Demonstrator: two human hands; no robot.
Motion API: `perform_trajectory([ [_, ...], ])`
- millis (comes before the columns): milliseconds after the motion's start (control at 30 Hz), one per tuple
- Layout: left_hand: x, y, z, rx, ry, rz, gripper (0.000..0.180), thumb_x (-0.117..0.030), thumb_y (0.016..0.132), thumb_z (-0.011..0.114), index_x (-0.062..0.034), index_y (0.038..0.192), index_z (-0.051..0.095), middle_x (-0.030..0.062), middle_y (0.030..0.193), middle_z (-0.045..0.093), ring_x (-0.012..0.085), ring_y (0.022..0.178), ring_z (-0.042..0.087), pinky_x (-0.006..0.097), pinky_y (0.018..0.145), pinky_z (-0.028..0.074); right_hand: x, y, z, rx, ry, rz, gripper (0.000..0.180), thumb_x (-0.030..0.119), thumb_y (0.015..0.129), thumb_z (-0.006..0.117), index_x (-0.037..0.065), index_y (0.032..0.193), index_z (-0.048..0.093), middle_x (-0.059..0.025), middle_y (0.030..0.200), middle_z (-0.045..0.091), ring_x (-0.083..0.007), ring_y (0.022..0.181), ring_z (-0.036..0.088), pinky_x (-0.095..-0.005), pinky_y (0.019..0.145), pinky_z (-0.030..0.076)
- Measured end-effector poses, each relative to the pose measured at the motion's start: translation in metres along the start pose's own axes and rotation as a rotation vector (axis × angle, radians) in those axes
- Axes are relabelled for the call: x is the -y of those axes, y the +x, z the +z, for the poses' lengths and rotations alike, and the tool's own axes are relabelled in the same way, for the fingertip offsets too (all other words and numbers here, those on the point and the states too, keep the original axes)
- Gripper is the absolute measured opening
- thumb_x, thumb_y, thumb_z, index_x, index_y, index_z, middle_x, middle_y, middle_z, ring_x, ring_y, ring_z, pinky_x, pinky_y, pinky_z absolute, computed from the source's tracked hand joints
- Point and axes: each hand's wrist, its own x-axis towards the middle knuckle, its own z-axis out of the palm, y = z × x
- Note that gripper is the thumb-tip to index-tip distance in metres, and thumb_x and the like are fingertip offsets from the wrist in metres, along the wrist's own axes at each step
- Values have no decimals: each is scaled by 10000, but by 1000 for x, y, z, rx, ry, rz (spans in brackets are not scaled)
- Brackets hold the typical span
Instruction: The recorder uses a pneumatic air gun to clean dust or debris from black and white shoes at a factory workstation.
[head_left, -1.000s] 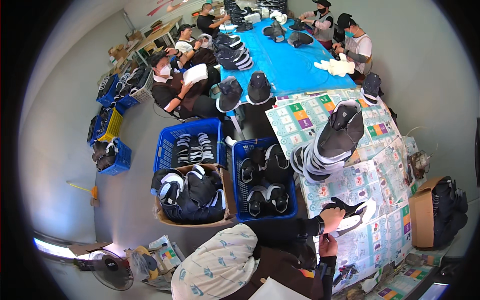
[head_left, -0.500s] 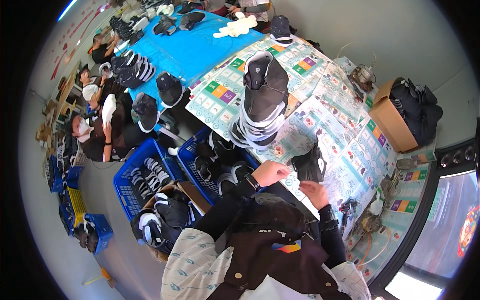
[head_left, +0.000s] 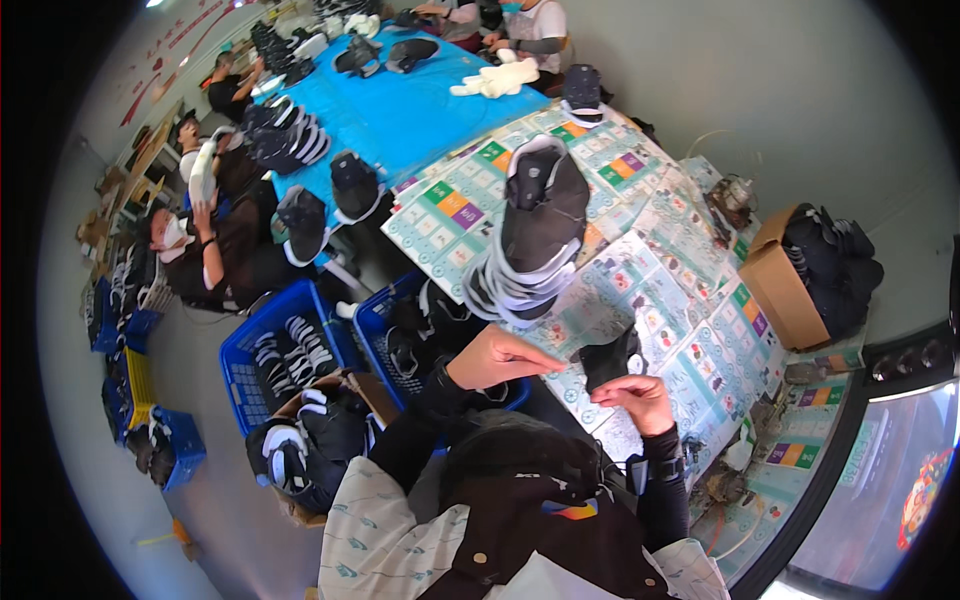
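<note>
Over the near edge of the paper-covered table, my left hand [head_left: 503, 358] has its thumb and fingers pressed together, tips pointing right. Facing it, my right hand [head_left: 642, 402] is also pinched, tips pointing left. Whatever lies in either pinch is too fine to make out. Just beyond and between the hands, a black shoe upper [head_left: 608, 360] lies on the table, its near end partly covered by my right fingers. Past my left hand stands a tall stack of nested black shoe uppers [head_left: 545, 225] with pale edges.
Blue baskets [head_left: 237, 370] of shoe parts stand at left, beside a carton of uppers [head_left: 310, 455]. On the right, a cardboard box [head_left: 785, 285] holds dark uppers. A single shoe [head_left: 582, 95] stands at the far table edge. Several people work around the blue table [head_left: 400, 100].
My hands have shifted slightly down and apart, with the right fingers now closed in a pinch. The view has tilted so the scene sits a little lower.
</note>
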Motion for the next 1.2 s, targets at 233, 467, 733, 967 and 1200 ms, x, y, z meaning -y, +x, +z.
perform_trajectory([
  [233, -175, 40, 12, 560, -561, 1147, 203, -23, 1000, 570, 88, 997, 740, 261, 1060, 721, 365, 923, 730, 428, 862, 620, -40, -16, -21, -239, 2, 132, 176, 4, 939, 666, -77, 1094, 684, -199, 1023, 742, -283, 935, 743, -345, 842, 600],
  [467, -69, 84, 63, 22, -296, 278, 229, -113, 966, 677, 11, 1157, 685, 76, 1056, 745, 123, 915, 700, 288, 796, 550, -235, -174, -183, -175, -1420, 306, 291, 387, 844, 679, 101, 860, 732, -108, 850, 731, -341, 766, 700, -457, 773, 574],
  [733, 216, 99, 201, 131, 758, -278, 759, -326, 749, 841, 12, 1328, 486, 250, 1191, 581, 411, 1091, 605, 476, 889, 517, -327, -271, -244, -605, -1320, 557, 777, 153, 680, 811, 28, 1360, 456, -298, 1452, 439, -427, 1418, 356, -531, 1200, 266],
  [967, 230, 161, 294, -272, 1114, -413, 488, -196, 818, 707, 24, 1216, 529, 189, 1158, 537, 364, 1080, 556, 474, 736, 540, -333, -247, -248, -938, -1619, 670, 821, 214, 735, 835, 10, 1391, 386, -224, 1401, 444, -397, 1351, 412, -464, 1157, 338],
  [1200, 294, 175, 286, -395, 1260, -436, 195, -185, 895, 594, -51, 1036, 600, 139, 886, 671, 348, 749, 691, 444, 643, 566, -346, -293, -286, -941, -1341, 529, 896, 285, 759, 851, -21, 1452, 372, -254, 1396, 481, -424, 1276, 466, -494, 1079, 403],
])
